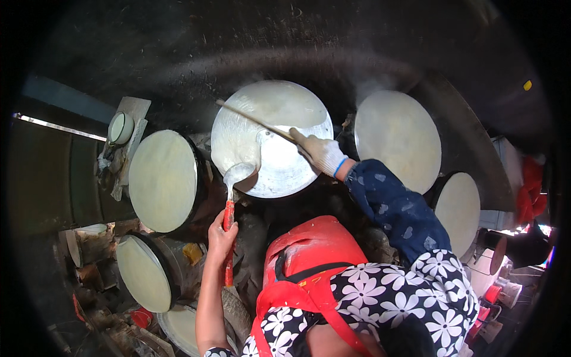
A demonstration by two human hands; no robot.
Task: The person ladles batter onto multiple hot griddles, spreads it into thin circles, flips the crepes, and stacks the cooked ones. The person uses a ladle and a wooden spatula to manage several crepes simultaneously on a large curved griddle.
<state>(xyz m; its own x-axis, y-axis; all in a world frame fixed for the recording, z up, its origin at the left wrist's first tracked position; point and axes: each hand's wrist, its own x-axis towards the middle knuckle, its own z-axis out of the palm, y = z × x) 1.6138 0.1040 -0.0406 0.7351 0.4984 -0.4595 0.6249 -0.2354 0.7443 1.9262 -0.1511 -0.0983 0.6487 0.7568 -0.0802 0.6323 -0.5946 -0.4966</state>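
Note:
My bare left hand [221, 235] is wrapped round the red handle of a metal ladle [239, 172]. The ladle's bowl rests at the lower left of a round griddle [291, 169], by a patch of pale batter [235, 140]. Batter coats the griddle's left and far parts; shiny metal shows at its near right. In a white knitted glove, my right hand [321, 152] grips a thin wooden stick [256, 121], which slants across the griddle toward its far left. Whether the stick touches the batter I cannot tell.
More round griddles covered with pale sheets stand on both sides: a left one [163, 181], a lower left one [143, 273], a right one [398, 140] and a far right one [458, 211]. A white enamel bowl [121, 128] sits at the left. Steam drifts before the dark wall [267, 35].

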